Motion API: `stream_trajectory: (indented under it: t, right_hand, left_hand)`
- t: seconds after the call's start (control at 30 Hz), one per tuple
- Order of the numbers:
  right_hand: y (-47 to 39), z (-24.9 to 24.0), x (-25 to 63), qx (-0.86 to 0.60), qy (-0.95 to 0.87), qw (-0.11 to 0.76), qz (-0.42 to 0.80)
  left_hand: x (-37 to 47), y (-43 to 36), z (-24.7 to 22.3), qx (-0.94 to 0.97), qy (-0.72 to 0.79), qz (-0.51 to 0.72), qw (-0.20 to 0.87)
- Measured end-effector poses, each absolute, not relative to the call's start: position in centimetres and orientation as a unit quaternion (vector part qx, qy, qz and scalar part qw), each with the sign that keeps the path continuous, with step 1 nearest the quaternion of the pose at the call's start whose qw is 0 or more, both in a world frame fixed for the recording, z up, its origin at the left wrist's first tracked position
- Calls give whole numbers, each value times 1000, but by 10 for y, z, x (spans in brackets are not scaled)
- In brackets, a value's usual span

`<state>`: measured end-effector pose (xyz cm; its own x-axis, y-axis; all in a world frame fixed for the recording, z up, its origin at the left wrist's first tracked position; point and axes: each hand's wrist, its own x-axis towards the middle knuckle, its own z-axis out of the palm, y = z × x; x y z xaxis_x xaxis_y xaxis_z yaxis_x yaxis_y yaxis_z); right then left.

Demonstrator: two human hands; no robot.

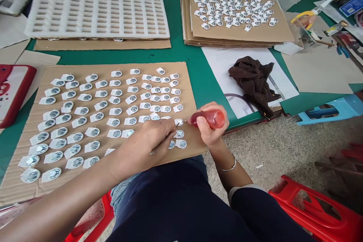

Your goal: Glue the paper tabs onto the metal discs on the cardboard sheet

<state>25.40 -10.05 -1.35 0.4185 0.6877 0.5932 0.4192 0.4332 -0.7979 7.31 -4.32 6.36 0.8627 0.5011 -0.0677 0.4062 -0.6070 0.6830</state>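
My right hand [211,126] is wrapped round a small red squeeze bottle [211,118], whose thin tip points left at a round metal piece [179,122] near the right edge of the cardboard sheet [113,72]. Pinched in my left hand [154,136] is a thin metal tool [163,143]; its point reaches the same piece. Several rows of similar round silver pieces on white tabs [114,122] lie across the cardboard. My left hand and forearm cover some of them.
A white foam tray [99,11] lies behind the cardboard. Stacked cardboard [241,36] at the back right bears more pieces. A dark brown cloth [251,79] rests on paper. Further right are yellow-handled scissors [309,17] and a blue stool [334,109]. A red-cased device [17,90] is at left.
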Motion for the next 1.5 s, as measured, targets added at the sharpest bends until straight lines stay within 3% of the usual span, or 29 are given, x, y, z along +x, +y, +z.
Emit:
stream_trajectory:
  t: [0.77,1.5]
  right_hand:
    - [-102,-18,255,-533,-479,692,90]
    - [-99,-17,256,-521,-523,663,122]
  left_hand:
    - [72,-41,62,885,253,76,384]
    - [73,-40,65,884,251,73,389]
